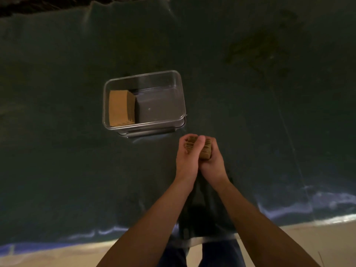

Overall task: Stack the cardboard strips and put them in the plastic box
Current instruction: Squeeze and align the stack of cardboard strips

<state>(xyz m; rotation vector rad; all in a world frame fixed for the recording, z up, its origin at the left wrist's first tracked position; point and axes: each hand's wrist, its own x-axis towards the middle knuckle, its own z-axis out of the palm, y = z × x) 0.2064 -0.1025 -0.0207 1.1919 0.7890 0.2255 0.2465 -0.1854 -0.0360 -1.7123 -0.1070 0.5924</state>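
Gripping one stack (198,146) of cardboard strips between them, the left hand (187,157) and right hand (212,160) are pressed together, fingers clamped on the stack's sides, above the dark cloth (67,170). Farther and to the left sits the clear box (181,97), open. A second stack (120,107) lies against its left wall.

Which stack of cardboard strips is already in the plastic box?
The flat brown stack at the left end of the clear plastic box. The other stack is outside it, nearer the person, clasped between the left hand and right hand.
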